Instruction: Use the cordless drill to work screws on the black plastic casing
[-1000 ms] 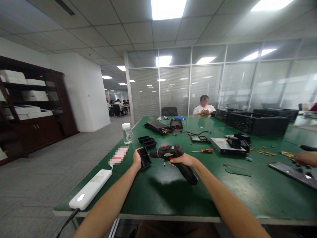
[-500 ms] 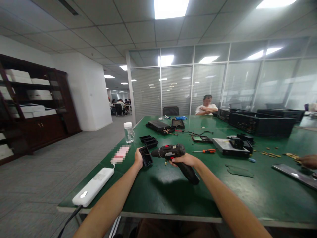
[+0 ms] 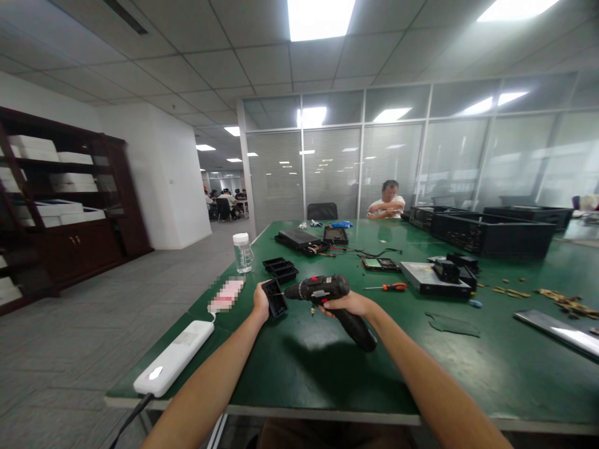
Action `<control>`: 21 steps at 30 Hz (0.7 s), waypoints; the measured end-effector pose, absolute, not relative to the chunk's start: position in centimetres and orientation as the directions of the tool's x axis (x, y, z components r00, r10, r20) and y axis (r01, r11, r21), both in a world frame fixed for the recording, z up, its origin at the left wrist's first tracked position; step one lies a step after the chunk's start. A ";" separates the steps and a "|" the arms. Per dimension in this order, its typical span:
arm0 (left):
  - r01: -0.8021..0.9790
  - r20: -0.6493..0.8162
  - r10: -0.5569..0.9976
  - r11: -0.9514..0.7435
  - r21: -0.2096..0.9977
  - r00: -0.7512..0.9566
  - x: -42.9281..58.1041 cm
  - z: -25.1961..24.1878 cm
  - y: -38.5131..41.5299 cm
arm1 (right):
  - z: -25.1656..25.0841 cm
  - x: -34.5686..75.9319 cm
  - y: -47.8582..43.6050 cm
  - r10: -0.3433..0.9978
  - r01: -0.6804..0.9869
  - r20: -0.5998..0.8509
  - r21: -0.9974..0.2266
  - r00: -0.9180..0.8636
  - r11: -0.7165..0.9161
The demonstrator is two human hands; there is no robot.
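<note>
My right hand (image 3: 349, 304) grips the drill (image 3: 324, 288), likely heavy and best held by its handle (image 3: 359, 329); at the drill's nine o'clock, my left hand (image 3: 262, 303) grips the black case (image 3: 276, 304), seemingly light, stiff plastic, best held by its outer edge.

Black on the power drill (image 3: 327, 289), flecked with red; black again, the plastic housing (image 3: 276, 302)! Deep green tabletop (image 3: 266, 368), orange-and-black screwdriver (image 3: 394, 287), white power strip (image 3: 175, 357), reddish-brown cabinet (image 3: 70, 249), finely striped grey blinds (image 3: 275, 181)!
</note>
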State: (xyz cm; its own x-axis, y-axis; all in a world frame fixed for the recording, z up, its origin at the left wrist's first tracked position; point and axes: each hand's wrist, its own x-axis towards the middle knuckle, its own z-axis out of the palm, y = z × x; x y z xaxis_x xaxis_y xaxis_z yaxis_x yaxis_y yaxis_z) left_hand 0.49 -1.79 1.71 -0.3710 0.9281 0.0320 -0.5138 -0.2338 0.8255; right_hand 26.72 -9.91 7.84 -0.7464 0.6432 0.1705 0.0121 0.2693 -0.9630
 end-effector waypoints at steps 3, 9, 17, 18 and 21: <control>-0.501 0.044 0.924 -0.246 0.829 -0.381 0.5 1.6 -1.7 | 7.8 26.7 -9.9 0.641 0.009 0.173 -0.963 -0.748 0.271; -0.503 0.043 0.924 -0.246 0.829 -0.380 0.4 1.4 -1.5 | 8.0 26.6 -10.1 0.623 -0.001 0.184 -0.959 -0.760 0.283; -0.504 0.020 0.915 -0.240 0.830 -0.402 0.5 1.6 -1.7 | 8.1 26.6 -10.0 0.625 0.015 0.176 -0.958 -0.761 0.288; -0.506 0.020 0.915 -0.240 0.829 -0.402 0.5 1.6 -1.7 | 8.1 26.6 -10.0 0.627 0.017 0.175 -0.958 -0.760 0.287; -0.514 0.017 0.917 -0.238 0.824 -0.398 0.4 1.5 -1.6 | 8.1 26.5 -10.1 0.634 0.022 0.170 -0.959 -0.754 0.283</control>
